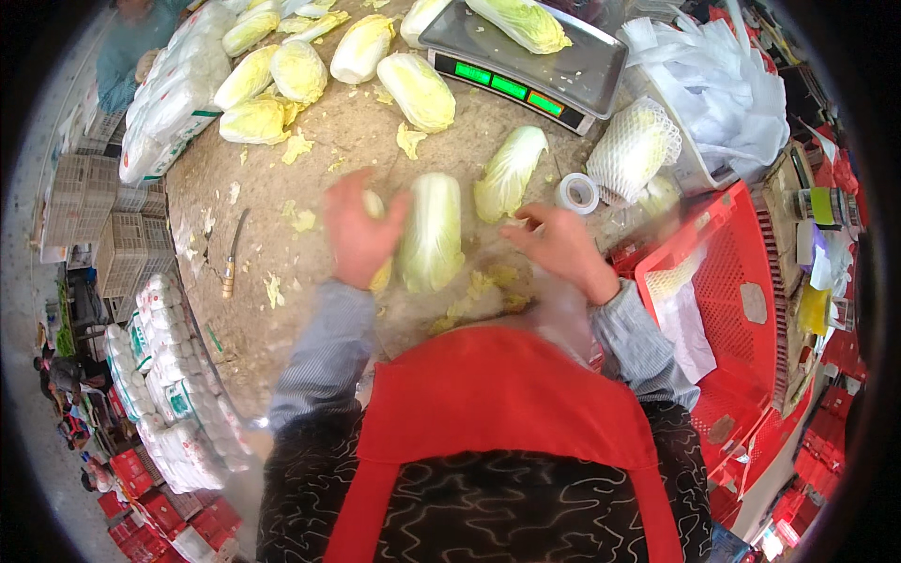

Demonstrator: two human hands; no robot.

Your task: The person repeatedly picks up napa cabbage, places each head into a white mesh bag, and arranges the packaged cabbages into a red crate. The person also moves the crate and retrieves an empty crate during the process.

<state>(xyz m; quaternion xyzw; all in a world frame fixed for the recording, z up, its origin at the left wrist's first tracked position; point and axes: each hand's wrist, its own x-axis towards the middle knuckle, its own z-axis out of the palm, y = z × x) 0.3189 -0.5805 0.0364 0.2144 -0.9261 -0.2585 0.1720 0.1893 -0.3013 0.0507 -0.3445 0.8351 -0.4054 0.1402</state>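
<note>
A pale napa cabbage (433, 230) lies lengthwise in front of me, between my two hands. My left hand (361, 235), a little blurred, is open just left of it, thumb spread towards its side; whether they touch I cannot tell. Another cabbage (381, 277) is mostly hidden by that hand. My right hand (563, 248) holds nothing, its fingers loosely bent and apart. Beyond its fingertips a smaller, greener cabbage (510, 175) leans to the right. A roll of clear tape (577, 193) sits just past this hand.
Several yellowish cabbages (417, 92) lie farther back. A digital scale (526, 66) bears another. A net-wrapped cabbage (633, 150) stands beside white foam sleeves (713, 89). At right is a red crate (723, 291). A wooden-handled knife (231, 263) and leaf scraps lie on the left.
</note>
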